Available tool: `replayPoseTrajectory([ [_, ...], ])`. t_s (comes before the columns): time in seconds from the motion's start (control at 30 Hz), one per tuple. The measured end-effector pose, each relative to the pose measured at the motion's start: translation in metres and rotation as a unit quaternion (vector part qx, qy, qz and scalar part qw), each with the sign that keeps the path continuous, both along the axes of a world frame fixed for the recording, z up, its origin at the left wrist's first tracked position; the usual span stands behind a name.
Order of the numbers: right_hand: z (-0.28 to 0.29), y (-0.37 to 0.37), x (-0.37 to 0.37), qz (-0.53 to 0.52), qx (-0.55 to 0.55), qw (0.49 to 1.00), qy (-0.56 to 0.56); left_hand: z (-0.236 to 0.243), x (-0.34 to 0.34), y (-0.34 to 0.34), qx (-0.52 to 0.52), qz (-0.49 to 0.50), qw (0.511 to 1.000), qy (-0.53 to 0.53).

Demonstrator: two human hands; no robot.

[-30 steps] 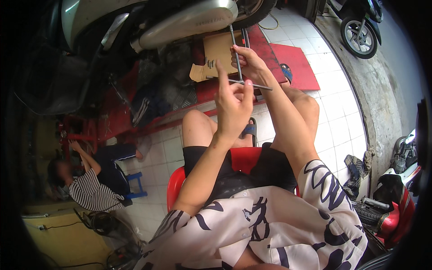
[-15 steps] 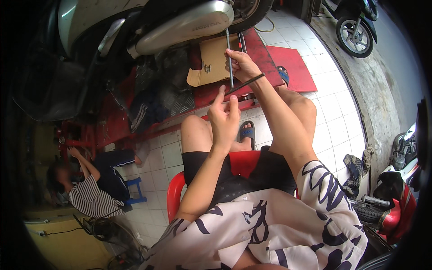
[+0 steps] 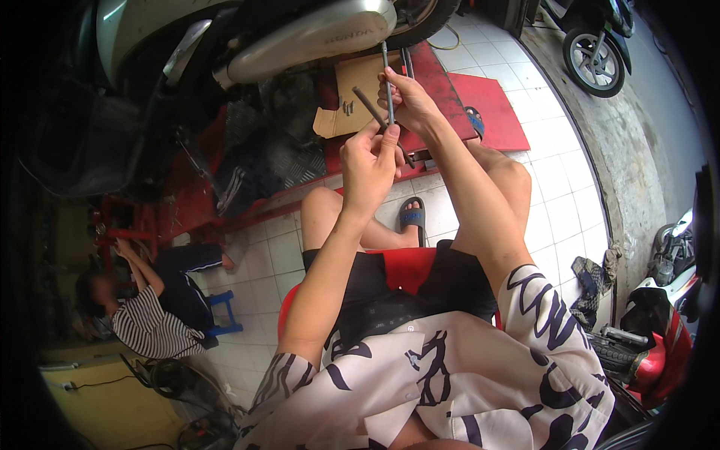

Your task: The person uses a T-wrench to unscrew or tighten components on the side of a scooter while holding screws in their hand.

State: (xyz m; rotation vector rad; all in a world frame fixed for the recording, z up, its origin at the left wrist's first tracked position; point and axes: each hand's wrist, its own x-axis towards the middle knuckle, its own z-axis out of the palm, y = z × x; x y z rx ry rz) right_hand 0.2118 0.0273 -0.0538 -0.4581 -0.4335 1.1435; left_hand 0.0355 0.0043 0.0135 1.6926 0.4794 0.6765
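Observation:
A T-handle socket wrench [image 3: 388, 105] has its long shaft pointing up toward the scooter's silver engine cover [image 3: 315, 37]. The far tip meets the underside of that cover's end, though the exact contact is too small to make out. My right hand [image 3: 411, 105] is wrapped around the shaft, partway along. At the near end, my left hand [image 3: 366, 169] closes on the wrench's crossbar, thumb over the hub. The bar slants from upper left to lower right. Below the engine, a piece of cardboard [image 3: 367, 73] lies with several small bolts [image 3: 348, 108] on it.
The scooter stands over a red lift platform [image 3: 442, 90]. At the left, another person [image 3: 154, 322] in a striped shirt works low beside a blue stool [image 3: 225, 313]. A second motorbike's wheel [image 3: 594, 61] is at upper right, a red motorbike [image 3: 660, 352] at lower right.
The crossbar has swung from slanting up to the right to slanting up to the left. My left hand has moved from open beside it to closed on it.

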Motion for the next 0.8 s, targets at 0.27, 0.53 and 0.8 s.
replayPoseTrajectory([
  [0.27, -0.002, -0.017, -0.011, 0.131, 0.089, 0.986, 0.043, 0.009, -0.012, 0.008, 0.167, 0.131, 0.977, -0.035],
  [0.53, 0.0, -0.013, -0.002, 0.114, 0.087, 0.984, 0.107, -0.024, -0.043, -0.021, 0.332, 0.165, 0.913, 0.17],
  [0.8, 0.01, -0.015, -0.007, 0.082, 0.04, 0.993, 0.071, 0.013, -0.011, -0.029, 0.246, 0.039, 0.968, 0.02],
])
